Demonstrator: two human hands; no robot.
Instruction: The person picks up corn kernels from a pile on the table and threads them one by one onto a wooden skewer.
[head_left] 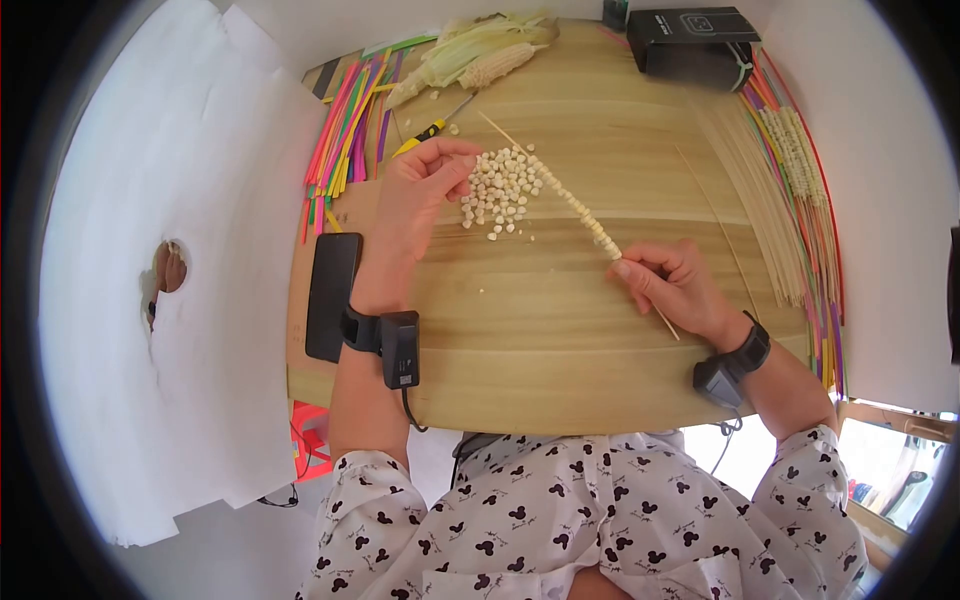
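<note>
My right hand (672,288) pinches a thin wooden skewer (500,133) near its lower end. Pale corn kernels (578,208) are threaded along the skewer's middle, packed down close to my fingertips, and its bare tip slants up to the left. At the left edge of a pile of loose kernels (505,187), my left hand (432,178) is raised with thumb and fingers pressed together. Whatever sits between those fingertips, if anything, is too small to make out. A yellow and black screwdriver-like tool (425,134) lies just beyond the left hand.
Corn cobs with husk (480,62) lie at the back. Colourful strips (345,135) and a black phone (333,295) are on the left. A black box (695,45) stands back right, near bare skewers (760,200) and finished kernel-threaded sticks (795,155).
</note>
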